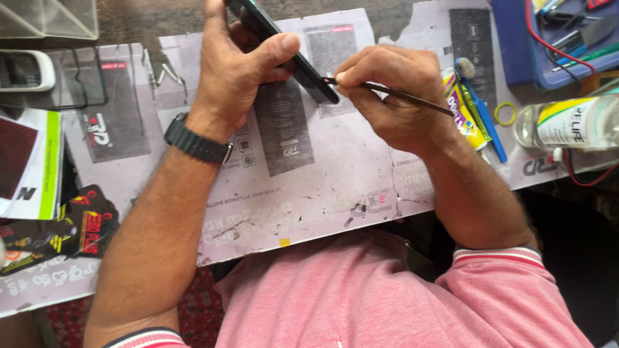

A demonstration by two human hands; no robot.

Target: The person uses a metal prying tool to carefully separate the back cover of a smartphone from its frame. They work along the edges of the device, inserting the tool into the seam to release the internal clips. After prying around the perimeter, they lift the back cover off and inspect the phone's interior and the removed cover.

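The phone [284, 48] runs past the top edge, partly covered by the left hand [235, 71]. The tool [393, 93] tip is too small to identify.

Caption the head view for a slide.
Left hand grips a dark phone on edge while right hand presses thin tweezers to its end.

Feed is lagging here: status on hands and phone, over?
Left hand grips dark phone, tilted above the mat. Right hand pinches thin tool, tip at phone's lower end. Nothing between.
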